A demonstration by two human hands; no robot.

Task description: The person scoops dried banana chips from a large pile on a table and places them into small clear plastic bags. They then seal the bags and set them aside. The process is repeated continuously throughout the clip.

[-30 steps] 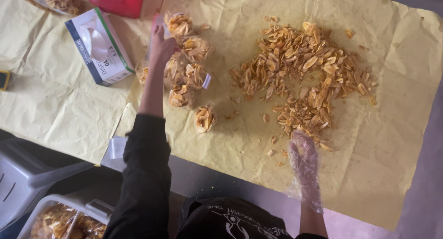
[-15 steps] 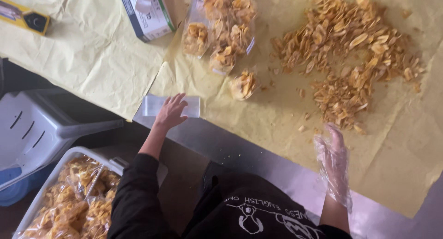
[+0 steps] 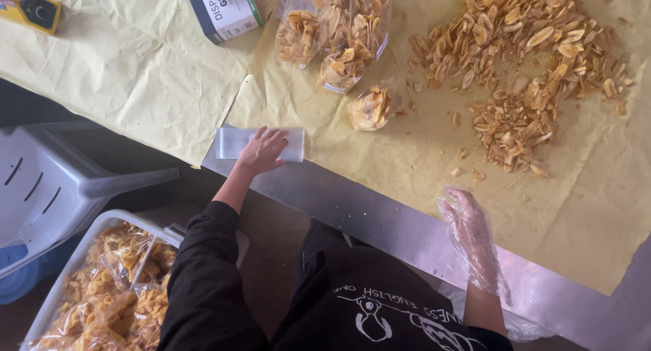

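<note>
My left hand [image 3: 261, 150] lies flat on a stack of clear plastic bags [image 3: 234, 142] at the table's near edge, fingers spread over it. My right hand [image 3: 469, 232], in a loose clear plastic glove, hangs open over the near edge of the table and holds nothing. A loose heap of golden chips [image 3: 525, 59] covers the yellow paper [image 3: 142, 73] at the upper right. Several small filled bags of chips [image 3: 336, 29] lie grouped at the top middle, and one more filled bag [image 3: 369, 108] lies apart, just below them.
A box of disposable gloves [image 3: 224, 9] lies at the top. A yellow device [image 3: 30, 7] sits at the top left corner. Below the table stand a grey plastic chair [image 3: 47, 185] and a white crate [image 3: 68, 273] full of bagged chips.
My left hand came back from the filled bags at the far side to the near edge and now rests on the stack of empty bags. The view shifted left and down.
</note>
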